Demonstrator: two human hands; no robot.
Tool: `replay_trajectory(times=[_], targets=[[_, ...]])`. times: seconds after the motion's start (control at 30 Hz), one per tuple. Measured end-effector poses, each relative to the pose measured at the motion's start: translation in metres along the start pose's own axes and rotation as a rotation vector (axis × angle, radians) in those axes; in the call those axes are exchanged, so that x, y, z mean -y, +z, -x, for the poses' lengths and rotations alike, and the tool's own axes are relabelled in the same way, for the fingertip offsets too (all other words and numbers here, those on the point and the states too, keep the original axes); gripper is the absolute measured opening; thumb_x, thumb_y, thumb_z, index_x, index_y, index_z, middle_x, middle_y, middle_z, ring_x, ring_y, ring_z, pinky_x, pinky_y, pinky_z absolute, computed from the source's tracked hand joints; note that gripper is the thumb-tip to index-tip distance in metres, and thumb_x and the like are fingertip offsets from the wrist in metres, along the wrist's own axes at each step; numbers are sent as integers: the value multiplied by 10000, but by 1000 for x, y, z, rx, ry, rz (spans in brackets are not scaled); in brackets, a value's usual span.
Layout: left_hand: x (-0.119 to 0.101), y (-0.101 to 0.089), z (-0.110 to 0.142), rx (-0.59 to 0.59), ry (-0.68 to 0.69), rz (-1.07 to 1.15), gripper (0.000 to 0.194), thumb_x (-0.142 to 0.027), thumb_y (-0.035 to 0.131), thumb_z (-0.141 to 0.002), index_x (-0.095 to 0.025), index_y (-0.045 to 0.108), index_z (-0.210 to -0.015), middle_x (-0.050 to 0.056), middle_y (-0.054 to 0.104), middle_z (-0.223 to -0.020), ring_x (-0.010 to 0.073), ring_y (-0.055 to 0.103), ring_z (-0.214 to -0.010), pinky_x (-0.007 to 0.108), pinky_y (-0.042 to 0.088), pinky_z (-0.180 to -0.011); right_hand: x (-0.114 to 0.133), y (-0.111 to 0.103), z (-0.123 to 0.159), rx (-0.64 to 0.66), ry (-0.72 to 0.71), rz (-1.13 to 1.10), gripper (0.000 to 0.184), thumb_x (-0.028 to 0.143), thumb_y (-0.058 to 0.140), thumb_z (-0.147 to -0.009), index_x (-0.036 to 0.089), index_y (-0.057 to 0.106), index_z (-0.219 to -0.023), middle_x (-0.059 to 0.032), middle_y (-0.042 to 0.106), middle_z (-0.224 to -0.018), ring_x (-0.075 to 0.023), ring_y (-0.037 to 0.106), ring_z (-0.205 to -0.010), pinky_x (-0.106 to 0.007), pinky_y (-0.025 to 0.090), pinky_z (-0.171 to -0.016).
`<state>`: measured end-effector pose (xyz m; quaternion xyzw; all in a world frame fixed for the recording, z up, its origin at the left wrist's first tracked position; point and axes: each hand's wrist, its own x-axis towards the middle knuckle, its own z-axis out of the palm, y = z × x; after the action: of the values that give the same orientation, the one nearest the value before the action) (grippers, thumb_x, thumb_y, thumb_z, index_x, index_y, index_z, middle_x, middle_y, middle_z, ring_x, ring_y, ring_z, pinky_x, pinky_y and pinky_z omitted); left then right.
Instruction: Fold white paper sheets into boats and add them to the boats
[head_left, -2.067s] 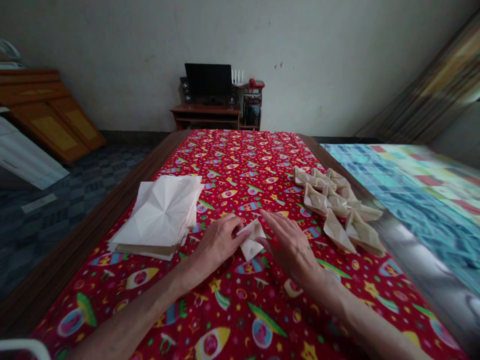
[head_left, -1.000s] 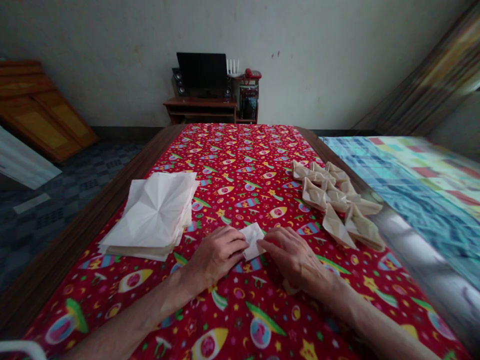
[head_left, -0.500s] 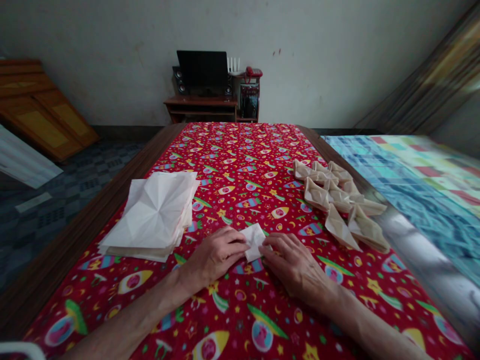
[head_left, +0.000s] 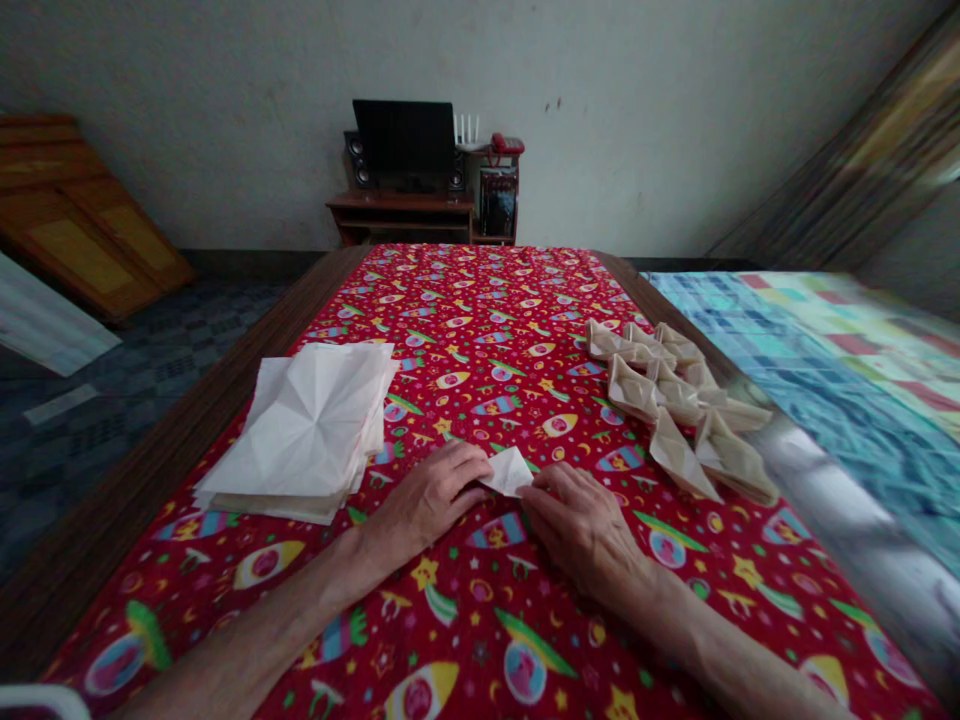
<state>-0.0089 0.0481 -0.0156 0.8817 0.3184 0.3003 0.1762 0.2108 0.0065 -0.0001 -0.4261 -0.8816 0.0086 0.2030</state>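
Note:
Between my hands is a small folded piece of white paper, its near edge now running nearly straight across. My left hand pinches its left corner, with the fingers pressed together. At its right corner, the fingertips of my right hand are closed on the edge. Left of my hands lies a stack of creased white paper sheets, the top one marked with folds spreading from its centre. Over on the right, several folded paper pieces with pointed ends stand grouped in rows.
A red patterned cloth covers the wooden table. Beyond its far end, a desk holds a monitor, speakers and a red telephone. A bed with a checked cover adjoins the right side; a wooden cabinet is far left.
The near part of the small paper has been folded up, so its squarish outline is now roughly triangular. Both hands stay at its sides, with the left slightly higher.

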Motion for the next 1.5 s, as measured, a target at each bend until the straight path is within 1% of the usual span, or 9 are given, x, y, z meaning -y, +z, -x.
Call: replay_trajectory(times=[0.13,0.27,0.37,0.6,0.77,1.0,1.13,1.33,1.5], targets=[[2,-2,-2,-34,-32,-4,71,-138,525,-888,-170,588,-882,29,596,-893,158,552,-887,273,468,-795,-7,1,3,-1,51,-116,205,177,426,-924,178,590,-800,-36,550,-772,-141,463,-687,-263,323,-607],[-5,-1,2,-28,-74,-42,65,-128,576,-856,-155,591,-798,23,590,-811,163,543,-822,267,454,-738,-13,-2,5,-36,12,-90,207,172,425,-929,184,609,-835,-37,568,-789,-149,468,-709,-285,314,-648],[-12,1,8,-45,-145,-45,68,-140,611,-836,-157,595,-772,14,584,-778,160,539,-799,265,442,-719,-14,-6,4,-8,1,-116,221,181,430,-929,190,609,-799,-29,567,-780,-143,465,-698,-283,305,-642],[-16,5,10,-37,-294,-88,124,-214,589,-866,-165,585,-751,8,570,-777,152,537,-787,267,429,-720,-18,-4,-6,25,189,-259,227,300,487,-926,190,592,-757,-8,551,-728,-119,500,-661,-236,331,-589],[-23,3,3,9,-357,-237,192,-259,536,-896,-174,546,-723,9,560,-780,167,522,-777,299,409,-719,-18,-1,-7,45,248,-211,236,330,497,-919,193,568,-741,3,565,-710,-117,515,-632,-238,334,-578],[-27,1,1,51,-393,-321,192,-262,545,-886,-183,517,-713,5,552,-791,177,517,-789,316,392,-727,-14,2,-7,-52,208,-45,250,323,456,-931,179,579,-768,-20,586,-707,-127,542,-624,-248,339,-587],[-28,0,-1,75,-409,-354,170,-263,564,-873,-186,527,-725,8,551,-815,184,520,-807,324,388,-737,-15,3,-11,51,213,42,293,354,456,-931,176,578,-733,-28,605,-710,-123,531,-580,-260,292,-556],[-30,-2,-2,72,-420,-352,173,-271,574,-865,-183,526,-724,13,546,-830,182,521,-822,320,394,-737,-18,-3,-22,239,254,93,272,378,458,-928,187,588,-785,-23,637,-771,-139,585,-649,-265,243,-538],[-28,-1,0,56,-418,-347,171,-256,568,-863,-185,508,-719,10,535,-818,179,519,-805,320,407,-734,-18,-3,-26,279,275,143,285,399,452,-926,188,593,-797,-26,648,-784,-147,600,-650,-272,209,-520]])
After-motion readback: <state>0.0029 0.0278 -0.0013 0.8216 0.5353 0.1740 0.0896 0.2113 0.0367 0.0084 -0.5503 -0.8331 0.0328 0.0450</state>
